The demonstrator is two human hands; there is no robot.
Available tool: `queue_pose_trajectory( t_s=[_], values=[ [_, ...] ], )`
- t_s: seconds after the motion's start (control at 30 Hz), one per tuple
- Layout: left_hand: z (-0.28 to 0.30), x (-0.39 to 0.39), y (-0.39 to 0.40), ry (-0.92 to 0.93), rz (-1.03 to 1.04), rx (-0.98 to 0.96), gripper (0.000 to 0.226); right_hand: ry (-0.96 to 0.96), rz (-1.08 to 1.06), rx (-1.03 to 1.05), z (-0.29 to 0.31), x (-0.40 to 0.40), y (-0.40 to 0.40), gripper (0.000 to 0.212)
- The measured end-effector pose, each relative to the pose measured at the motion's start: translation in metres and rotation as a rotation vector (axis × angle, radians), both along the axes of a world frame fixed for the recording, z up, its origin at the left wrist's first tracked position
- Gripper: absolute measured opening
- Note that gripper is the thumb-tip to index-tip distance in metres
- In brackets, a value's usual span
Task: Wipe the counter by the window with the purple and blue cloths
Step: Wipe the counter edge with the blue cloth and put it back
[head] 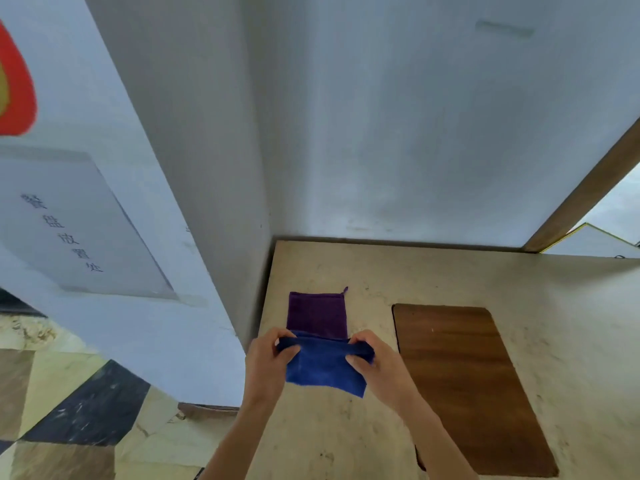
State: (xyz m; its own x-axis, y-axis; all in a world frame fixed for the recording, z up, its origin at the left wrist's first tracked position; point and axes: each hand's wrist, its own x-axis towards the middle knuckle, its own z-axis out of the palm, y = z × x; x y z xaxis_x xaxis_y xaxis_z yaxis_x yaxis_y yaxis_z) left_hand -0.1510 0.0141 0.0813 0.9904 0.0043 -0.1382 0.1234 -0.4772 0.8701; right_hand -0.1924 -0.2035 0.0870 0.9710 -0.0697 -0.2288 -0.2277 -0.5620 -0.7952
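- Blue cloth (323,367) held up between both hands just above the counter (381,271), its top edge stretched level, the rest hanging toward the near side.
- Left hand (268,362) pinched tight on the cloth's left top corner, thumb in front, fingers wrapped behind.
- Right hand (375,365) clamped the same way on the right top corner — dark fold of cloth bunched over the fingers.
- Purple cloth (317,315) flat on the counter just beyond the blue one, folded to a rectangle, small loop at its far right corner; near edge hidden behind the blue cloth.
- Brown board (467,386) flat on the counter to the right, close beside the right hand.
- White wall (398,133) at the counter's far edge; window frame (585,192) at far right.
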Motion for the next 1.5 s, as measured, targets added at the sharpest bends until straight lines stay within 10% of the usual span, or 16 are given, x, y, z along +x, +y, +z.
queue_pose_trajectory(
  t_s=[0.53,1.03,1.5],
  values=[
    [0.242,0.007,-0.005,-0.472,-0.072,0.039,0.02,-0.568,-0.1,0.135,0.242,0.007,-0.006,0.027],
    [0.285,-0.041,-0.046,-0.535,-0.283,-0.329,0.026,-0.689,-0.267,0.281,0.267,-0.083,-0.053,0.038],
    [0.282,-0.157,-0.251,-0.624,-0.539,-0.342,0.033,-0.79,-0.552,0.083,0.267,-0.259,-0.227,0.023]
  ],
)
